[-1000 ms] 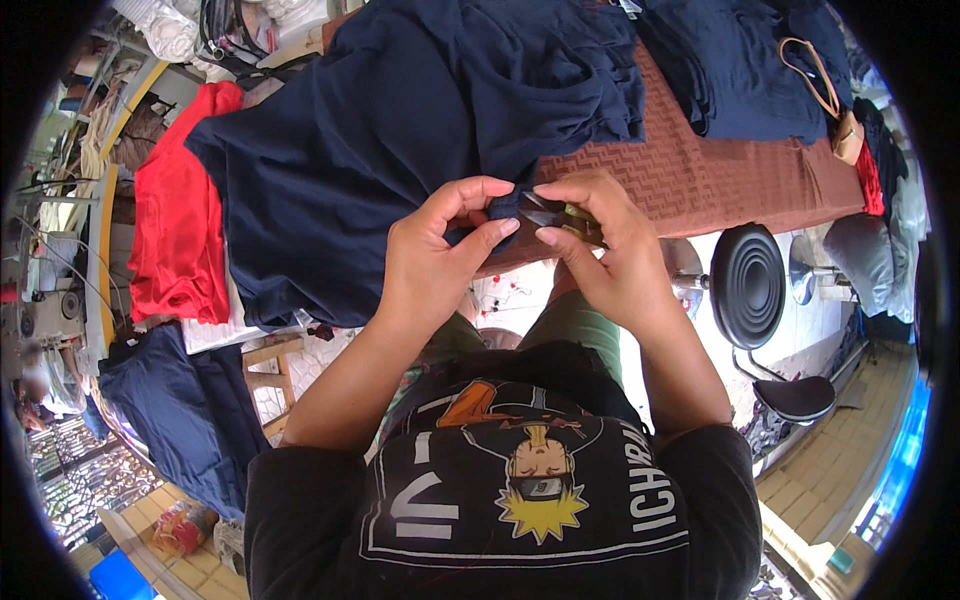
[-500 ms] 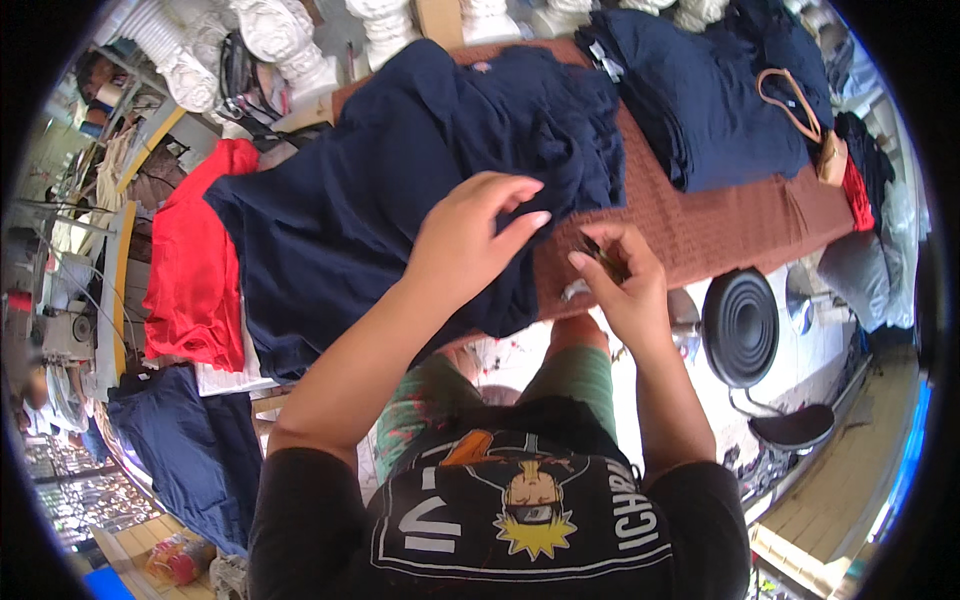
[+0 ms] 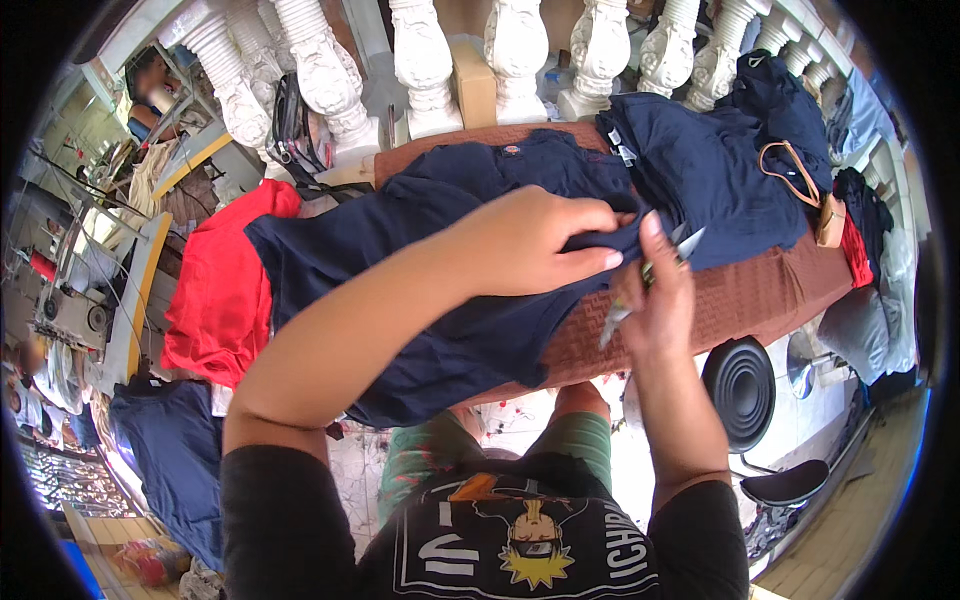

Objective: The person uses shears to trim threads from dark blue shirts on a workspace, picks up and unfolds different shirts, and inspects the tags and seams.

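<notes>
A navy garment point(image 3: 430, 330) lies spread over the brown-covered table in front of me. My left hand point(image 3: 545, 240) is closed on a fold of it, lifting that part toward the right. Close beside those fingertips, my right hand point(image 3: 660, 295) is closed around small thread snips point(image 3: 688, 244), whose pale pointed tip sticks out past the thumb. Their handle is mostly hidden by the fingers. A small pale scrap point(image 3: 614, 318) shows by the right wrist, somewhat blurred.
Folded navy garments point(image 3: 710, 180) are stacked at the table's far right, with a tan strap point(image 3: 790, 175) on them. Red cloth point(image 3: 220, 290) hangs at the left. White balusters point(image 3: 420, 60) line the back. A round black stool point(image 3: 740, 392) stands at the right. A person point(image 3: 150, 95) is far left.
My left hand has moved right and taken hold of the navy cloth, raising a fold. The right hand has turned the snips' tip up beside it. The view has tilted up.
</notes>
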Available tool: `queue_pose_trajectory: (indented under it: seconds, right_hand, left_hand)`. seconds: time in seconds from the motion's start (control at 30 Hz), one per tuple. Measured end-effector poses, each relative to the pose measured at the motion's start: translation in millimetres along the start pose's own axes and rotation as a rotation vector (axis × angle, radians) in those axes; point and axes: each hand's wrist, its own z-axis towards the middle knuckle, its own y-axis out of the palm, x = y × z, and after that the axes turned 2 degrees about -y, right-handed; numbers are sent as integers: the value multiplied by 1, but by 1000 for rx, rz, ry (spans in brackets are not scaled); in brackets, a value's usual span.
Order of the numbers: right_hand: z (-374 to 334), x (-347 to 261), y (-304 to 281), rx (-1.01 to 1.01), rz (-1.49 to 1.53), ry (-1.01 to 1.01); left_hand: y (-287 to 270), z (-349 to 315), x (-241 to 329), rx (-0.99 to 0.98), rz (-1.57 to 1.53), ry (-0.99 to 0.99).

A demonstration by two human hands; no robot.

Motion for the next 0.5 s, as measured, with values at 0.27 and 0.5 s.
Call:
queue_pose_trajectory:
  seconds: [0.27,0.5]
  right_hand:
    - [18,-140,24,139,-115,-475]
    - [188,-223,49,166,-59,-653]
  left_hand:
    - [-168,-89,72,-241,776,-312]
    - [-247,-65,5,329,1963,-600]
